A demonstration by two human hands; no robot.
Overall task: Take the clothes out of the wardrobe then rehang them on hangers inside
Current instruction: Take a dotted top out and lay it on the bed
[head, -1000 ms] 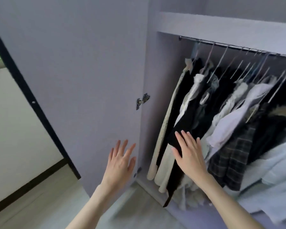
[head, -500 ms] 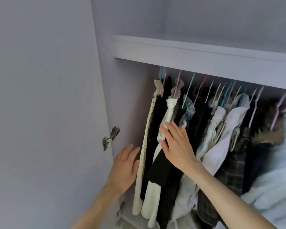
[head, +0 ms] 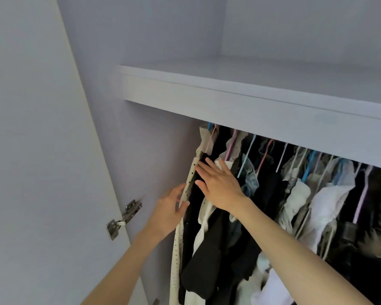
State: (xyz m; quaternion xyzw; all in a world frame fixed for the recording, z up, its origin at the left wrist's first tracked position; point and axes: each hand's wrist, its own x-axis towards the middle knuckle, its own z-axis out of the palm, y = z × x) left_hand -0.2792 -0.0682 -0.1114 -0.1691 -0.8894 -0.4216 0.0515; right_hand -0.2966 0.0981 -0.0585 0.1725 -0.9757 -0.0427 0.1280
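Two hands work at the left end of the packed clothes (head: 295, 205), which hang on hangers (head: 249, 150) under the shelf (head: 229, 102) of the wardrobe (head: 154, 139); none has come out yet. The left hand (head: 169, 210) is at the outer edge of the dotted garment (head: 185, 194), the first in the row, its thumb laid over the edge of the cloth; its fingers go behind the fabric, so whether they pinch it or only press it I cannot tell for sure. The right hand (head: 220, 183) is flat, fingers straight and together, pressed against the black and white garments just right of the dotted one, holding nothing. This looks like a parting move: the right hand pushes the neighbours aside while the left draws the end piece away, opening a gap so one hanger can be lifted free without dragging the rest. The hanger hooks pass out of sight behind the shelf's front edge, so the rail is hidden. The door (head: 42, 150) stands swung wide on the left, its hinge (head: 123, 216) near the left hand, giving room to pull the garment out sideways.
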